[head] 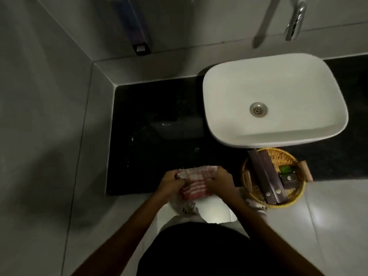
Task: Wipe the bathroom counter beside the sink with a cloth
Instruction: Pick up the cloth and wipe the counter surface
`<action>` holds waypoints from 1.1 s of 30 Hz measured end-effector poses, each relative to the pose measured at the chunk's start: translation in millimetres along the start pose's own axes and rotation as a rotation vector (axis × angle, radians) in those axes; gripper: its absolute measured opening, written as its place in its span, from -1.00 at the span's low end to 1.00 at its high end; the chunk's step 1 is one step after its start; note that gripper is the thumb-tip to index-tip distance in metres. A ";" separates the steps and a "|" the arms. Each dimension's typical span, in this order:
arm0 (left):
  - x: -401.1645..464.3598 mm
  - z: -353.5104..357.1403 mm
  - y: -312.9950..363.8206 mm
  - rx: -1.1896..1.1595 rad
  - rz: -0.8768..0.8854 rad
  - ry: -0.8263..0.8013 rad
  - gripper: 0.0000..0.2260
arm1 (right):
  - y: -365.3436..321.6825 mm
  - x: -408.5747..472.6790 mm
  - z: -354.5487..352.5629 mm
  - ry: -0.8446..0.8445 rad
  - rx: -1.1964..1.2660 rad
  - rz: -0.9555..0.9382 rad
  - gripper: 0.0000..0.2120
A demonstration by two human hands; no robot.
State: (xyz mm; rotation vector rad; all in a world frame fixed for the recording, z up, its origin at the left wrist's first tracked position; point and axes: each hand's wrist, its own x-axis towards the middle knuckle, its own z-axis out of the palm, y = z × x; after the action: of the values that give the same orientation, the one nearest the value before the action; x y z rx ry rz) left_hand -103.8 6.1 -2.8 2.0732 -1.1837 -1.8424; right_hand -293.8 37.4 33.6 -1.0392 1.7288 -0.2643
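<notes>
A red and white striped cloth [196, 185] is bunched at the front edge of the black counter [151, 108], left of the white basin [278, 92]. My left hand [170, 182] grips the cloth's left side. My right hand [218, 181] grips its right side. Part of the cloth hangs over the counter's front edge. Water drops and a wet smear show on the counter beyond the cloth.
A wicker basket [253, 193] with dark toiletry boxes sits at the counter's front, right of my right hand. A chrome tap [294, 22] hangs over the basin. A wall dispenser [137, 26] is mounted above the counter's back left. Grey tiled walls close the left side.
</notes>
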 end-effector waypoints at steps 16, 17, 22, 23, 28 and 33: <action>86.2 -65.8 -68.4 1.070 0.615 0.344 -0.41 | -22.1 64.4 139.6 0.657 -0.332 0.387 -0.15; 88.3 -65.6 -70.1 1.073 0.635 0.359 -0.42 | -25.0 71.8 140.4 0.684 -0.338 0.409 -0.15; 92.1 -66.8 -73.0 1.070 0.673 0.384 -0.45 | -45.5 111.9 129.8 0.759 -0.238 0.463 -0.10; 91.7 -66.7 -72.4 1.082 0.671 0.385 -0.45 | -49.0 119.9 126.2 0.772 -0.235 0.462 -0.09; 92.0 -65.2 -69.8 1.097 0.654 0.401 -0.40 | -53.1 151.9 113.6 0.820 -0.349 0.345 -0.07; 94.5 -64.5 -76.6 1.058 0.723 0.473 -0.45 | -52.4 178.3 102.7 0.700 -0.549 0.101 -0.03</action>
State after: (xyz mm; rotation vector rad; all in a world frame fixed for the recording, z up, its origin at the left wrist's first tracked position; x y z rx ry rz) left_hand -16.1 -24.7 -104.4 1.7727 -2.5635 -0.3463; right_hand -191.4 -96.1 -95.9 -1.3402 2.5730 -0.0845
